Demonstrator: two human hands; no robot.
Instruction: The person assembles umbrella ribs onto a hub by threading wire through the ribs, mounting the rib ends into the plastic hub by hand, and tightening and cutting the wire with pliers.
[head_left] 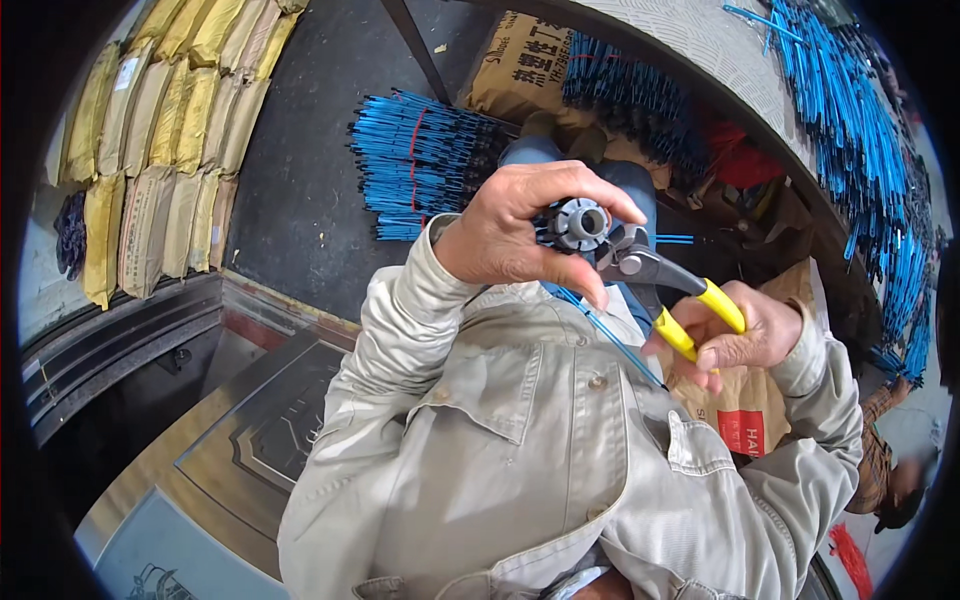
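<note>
Pliers [655, 285] nose toward upper left

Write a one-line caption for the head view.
Left hand holds a small grey ribbed round part while right hand works yellow-handled pliers against it, blue rod bundles behind.

Both forearms, in pale grey sleeves, rise from the lower edge toward the middle of the frame. The left hand [510, 225] sits just above centre, wrist bent, fingers curled in a closed grip with the thumb stretched down to the right. The right hand [740, 335] lies right of centre, lower, its fingers wrapped in a closed grip.
</note>
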